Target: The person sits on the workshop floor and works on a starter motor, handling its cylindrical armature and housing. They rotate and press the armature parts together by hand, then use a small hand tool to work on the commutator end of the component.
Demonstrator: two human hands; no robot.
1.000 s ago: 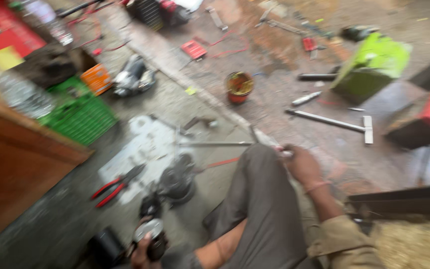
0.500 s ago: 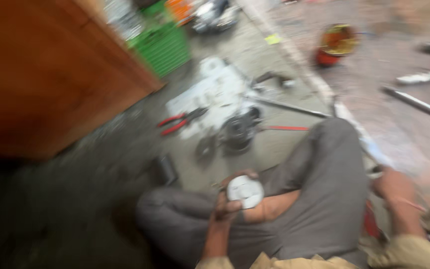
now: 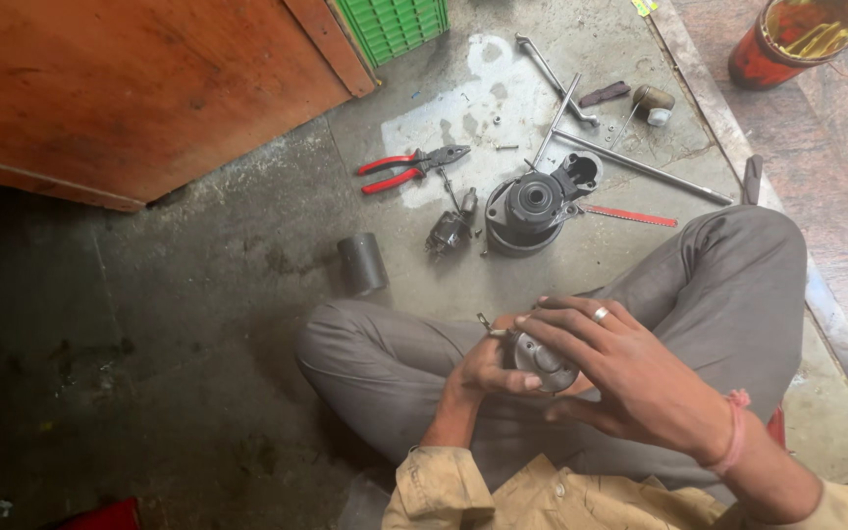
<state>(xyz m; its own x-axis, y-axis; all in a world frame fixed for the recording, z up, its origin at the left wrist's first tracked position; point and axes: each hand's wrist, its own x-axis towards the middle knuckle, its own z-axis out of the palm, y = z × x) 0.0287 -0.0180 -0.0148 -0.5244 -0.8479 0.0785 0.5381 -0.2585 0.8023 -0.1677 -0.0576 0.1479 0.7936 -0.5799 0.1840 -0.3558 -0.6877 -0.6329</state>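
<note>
Both hands at work over the lap, seated cross-legged on a stained concrete floor (image 3: 198, 324): left hand (image 3: 483, 371) cupped from below around a small round metal motor part (image 3: 545, 359), fingers closed on its rim; right hand (image 3: 630, 378), ring on one finger, spread over the top of the same part, fingertips pressing its upper edge, not fully closed. Apparently mid-inspection or mid-fitting of the part, steadied and turned between the palms; likely calling next for a firm hold from below while the upper fingers work the face. Just beyond the part, toward the wooden cabinet (image 3: 149, 88): a dark motor housing (image 3: 527, 211). Left of that housing: red-handled pliers (image 3: 409, 167) and a short grey cylinder (image 3: 362, 263). Beside it: a long steel rod (image 3: 640, 167). Far beyond: an orange tin (image 3: 795, 39).
</note>
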